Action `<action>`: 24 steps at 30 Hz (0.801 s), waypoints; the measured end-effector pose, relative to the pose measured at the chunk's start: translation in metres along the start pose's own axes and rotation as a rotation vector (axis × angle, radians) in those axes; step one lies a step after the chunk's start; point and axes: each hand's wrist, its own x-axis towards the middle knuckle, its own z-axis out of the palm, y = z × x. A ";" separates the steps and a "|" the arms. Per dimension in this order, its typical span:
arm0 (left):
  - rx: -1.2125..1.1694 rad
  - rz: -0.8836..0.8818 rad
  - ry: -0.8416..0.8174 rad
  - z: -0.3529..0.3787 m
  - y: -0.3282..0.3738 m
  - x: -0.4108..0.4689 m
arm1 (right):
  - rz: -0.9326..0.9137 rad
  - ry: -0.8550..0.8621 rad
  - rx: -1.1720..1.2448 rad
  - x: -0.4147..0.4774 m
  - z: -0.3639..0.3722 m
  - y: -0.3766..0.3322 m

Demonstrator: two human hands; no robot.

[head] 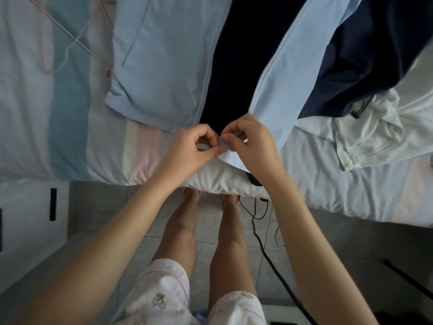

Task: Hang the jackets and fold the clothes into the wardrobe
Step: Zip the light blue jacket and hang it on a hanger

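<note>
Pale-blue fabric at the foot of the zipper (pixel 266 71) is pinched from both sides: left hand (pixel 194 147) and right hand (pixel 249 141) meet, fingers curled tight on it. The jacket (pixel 159 66) lies open, dark lining showing, on the bed (pixel 28 102). This looks like starting the zip before hanging; next comes seating the pin squarely in the slider. A pink hanger (pixel 77 41) lies nearby.

The bed (pixel 70 113) wears a sheet striped white, teal and pale pink. Across it lies a light blue jacket (pixel 159 66), unzipped, its hem at the near edge over a white pillow (pixel 222 177). A navy garment (pixel 365 66) spreads just right of it, touching a crumpled white garment (pixel 370 127) – a pink hanger (pixel 77 41) lies far left. Below, a black cable (pixel 264 252) crosses the grey tiled floor (pixel 98 207).
</note>
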 end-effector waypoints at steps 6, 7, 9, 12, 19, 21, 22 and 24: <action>-0.384 -0.248 0.116 0.005 0.003 -0.003 | 0.052 0.042 0.115 -0.004 0.000 0.002; -0.405 -0.277 0.132 0.005 0.003 -0.004 | 0.050 0.043 0.125 -0.004 0.000 0.000; -0.426 -0.343 0.172 0.007 0.002 -0.005 | 0.047 0.049 0.152 -0.002 0.000 -0.002; -0.461 -0.401 0.225 0.006 0.001 -0.006 | 0.044 0.066 0.181 0.000 0.002 -0.004; -0.419 -0.401 0.288 0.004 0.003 -0.007 | 0.042 0.109 0.195 0.002 0.006 -0.006; -0.440 -0.413 0.275 0.004 0.004 -0.007 | 0.048 0.128 0.206 0.002 0.006 -0.007; -0.465 -0.422 0.273 0.004 0.005 -0.008 | 0.051 0.136 0.209 0.003 0.006 -0.007; -0.550 -0.454 0.292 0.006 0.008 -0.009 | 0.055 0.152 0.212 0.003 0.006 -0.008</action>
